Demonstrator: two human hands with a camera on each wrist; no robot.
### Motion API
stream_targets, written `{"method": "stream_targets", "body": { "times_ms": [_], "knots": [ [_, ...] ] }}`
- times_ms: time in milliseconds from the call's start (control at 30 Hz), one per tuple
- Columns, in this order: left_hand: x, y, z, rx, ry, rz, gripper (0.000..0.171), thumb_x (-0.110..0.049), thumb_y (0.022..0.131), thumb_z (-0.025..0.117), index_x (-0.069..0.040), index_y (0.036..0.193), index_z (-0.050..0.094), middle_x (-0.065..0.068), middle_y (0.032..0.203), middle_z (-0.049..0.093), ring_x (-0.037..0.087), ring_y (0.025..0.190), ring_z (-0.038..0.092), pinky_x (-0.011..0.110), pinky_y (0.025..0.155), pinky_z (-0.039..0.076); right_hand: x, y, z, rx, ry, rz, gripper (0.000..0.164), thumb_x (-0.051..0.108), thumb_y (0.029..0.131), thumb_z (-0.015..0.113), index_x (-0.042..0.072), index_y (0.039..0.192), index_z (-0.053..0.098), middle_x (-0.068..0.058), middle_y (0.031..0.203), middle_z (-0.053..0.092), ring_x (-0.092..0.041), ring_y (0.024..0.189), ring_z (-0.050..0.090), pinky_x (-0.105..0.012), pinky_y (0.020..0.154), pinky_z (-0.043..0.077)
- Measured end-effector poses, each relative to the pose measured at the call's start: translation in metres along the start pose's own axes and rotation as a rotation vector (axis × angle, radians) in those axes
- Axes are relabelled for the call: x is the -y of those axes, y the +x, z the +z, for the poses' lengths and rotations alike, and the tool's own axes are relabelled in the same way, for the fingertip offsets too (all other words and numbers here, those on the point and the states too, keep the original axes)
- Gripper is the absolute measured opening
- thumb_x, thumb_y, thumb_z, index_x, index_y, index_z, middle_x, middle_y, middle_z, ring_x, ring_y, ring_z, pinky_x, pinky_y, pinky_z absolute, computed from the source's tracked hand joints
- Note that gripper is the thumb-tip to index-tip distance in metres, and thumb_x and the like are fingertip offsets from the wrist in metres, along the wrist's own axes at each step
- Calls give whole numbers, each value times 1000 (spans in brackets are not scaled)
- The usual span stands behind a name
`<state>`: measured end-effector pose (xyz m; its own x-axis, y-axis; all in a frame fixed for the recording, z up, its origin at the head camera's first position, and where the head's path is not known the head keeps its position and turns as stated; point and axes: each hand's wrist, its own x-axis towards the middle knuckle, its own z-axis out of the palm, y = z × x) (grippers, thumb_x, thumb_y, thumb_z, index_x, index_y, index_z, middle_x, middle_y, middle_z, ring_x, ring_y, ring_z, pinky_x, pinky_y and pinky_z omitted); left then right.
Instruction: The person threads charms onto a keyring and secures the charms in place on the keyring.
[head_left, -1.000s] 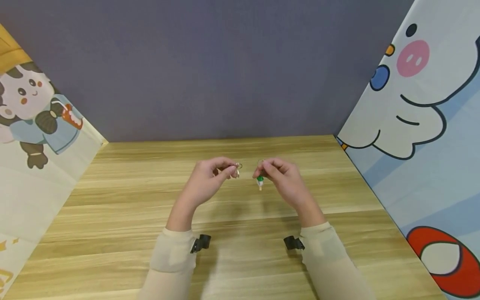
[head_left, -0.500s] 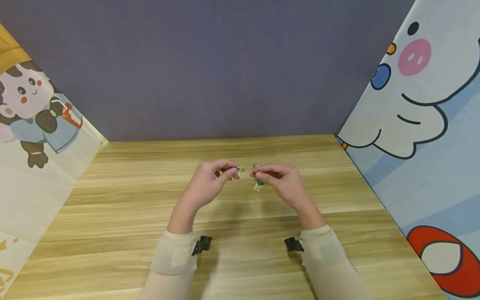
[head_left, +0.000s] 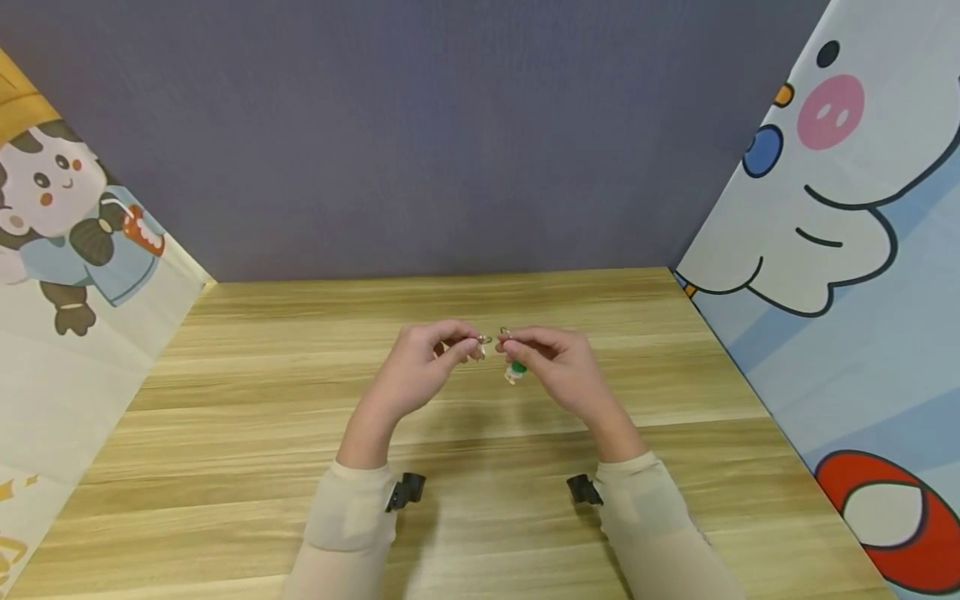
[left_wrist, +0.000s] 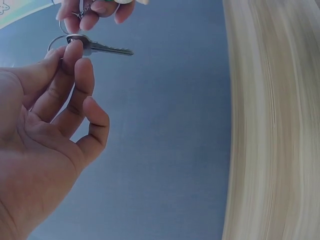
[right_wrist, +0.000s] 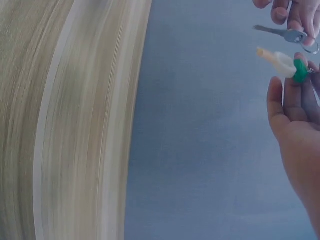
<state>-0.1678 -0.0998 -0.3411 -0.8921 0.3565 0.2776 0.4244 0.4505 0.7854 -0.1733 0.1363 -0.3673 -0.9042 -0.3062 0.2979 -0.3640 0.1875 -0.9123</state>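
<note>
My left hand [head_left: 420,367] pinches a silver key [left_wrist: 107,48] by its head, between thumb and fingertips. A thin metal split ring [left_wrist: 51,42] passes through the key's head, and the blade points away from the fingers. Opposite it, my right hand [head_left: 570,367] pinches the metal end of a keychain charm [right_wrist: 286,65], green at the top, white in the middle and pale orange at the tip. The charm hangs below the right fingers in the head view. Its own ring [head_left: 505,331] stands up beyond the fingertips. The two rings lie close together between the hands.
Both hands are above a wood-grain table [head_left: 247,433]. A dark grey-blue panel [head_left: 450,142] rises behind it. Printed cartoon panels flank the table at left [head_left: 75,375] and right [head_left: 900,350]. Small black cameras sit at both wrists.
The right hand has moved left toward the left hand, and its fingers have shifted on the charm, which now tilts. The left hand has edged slightly right with the key. The gap has narrowed.
</note>
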Motion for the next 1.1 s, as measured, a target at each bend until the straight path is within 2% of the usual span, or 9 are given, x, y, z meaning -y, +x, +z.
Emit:
{"method": "stream_targets", "body": {
  "times_ms": [200,300,433,633,700,867,967,1100],
  "knots": [
    [-2,0,2,18,-6,-5,17,-18,107,65,-12,115,79,-1,100,80,15,85,69,32,77,54,1,3,5,-21,-10,-25,18,6,100,73,-2,115,80,-21,117,79,-3,99,75,-25,87,62],
    [-2,0,3,23,-35,-2,17,-17,107,66,-11,115,79,1,101,81,21,88,72,34,79,55,2,4,8,-24,-7,-37,17,5,98,75,-2,112,81,-20,116,79,-3,100,75,-25,87,63],
    [-1,0,4,36,-66,-12,16,-17,107,66,-12,115,78,6,103,81,21,90,73,35,80,56,1,4,9,-32,-15,-61,15,4,98,74,-4,109,81,-21,111,80,-5,94,75,-25,82,62],
    [0,1,6,48,7,11,20,-28,109,62,-17,116,79,-1,103,80,14,85,67,33,75,54,0,3,7,-28,-74,-101,14,6,100,73,0,109,82,-18,107,81,-7,90,74,-26,81,62],
    [-1,1,6,48,37,24,22,-29,110,61,-18,116,79,-5,100,77,13,84,64,32,71,53,2,3,7,-31,-127,-124,14,7,100,73,3,109,83,-14,108,82,-11,93,76,-28,83,62],
    [-3,2,6,40,63,34,20,-26,110,60,-17,115,78,-4,92,73,16,78,58,31,65,48,6,2,8,-55,-242,-166,13,10,99,75,6,108,84,-9,108,83,-23,98,78,-36,87,63],
    [-4,1,7,18,40,22,19,-25,110,61,-17,116,78,-4,92,73,17,76,57,30,67,46,7,3,9,-66,-225,-162,13,9,98,76,5,108,84,-10,108,83,-22,98,79,-38,87,64],
    [-3,1,10,-20,-66,-10,18,-27,109,63,-18,113,78,-3,92,75,17,77,61,30,69,48,7,3,9,-72,-153,-142,14,8,99,75,2,108,83,-13,106,82,-13,92,76,-31,85,63]
  ]
}}
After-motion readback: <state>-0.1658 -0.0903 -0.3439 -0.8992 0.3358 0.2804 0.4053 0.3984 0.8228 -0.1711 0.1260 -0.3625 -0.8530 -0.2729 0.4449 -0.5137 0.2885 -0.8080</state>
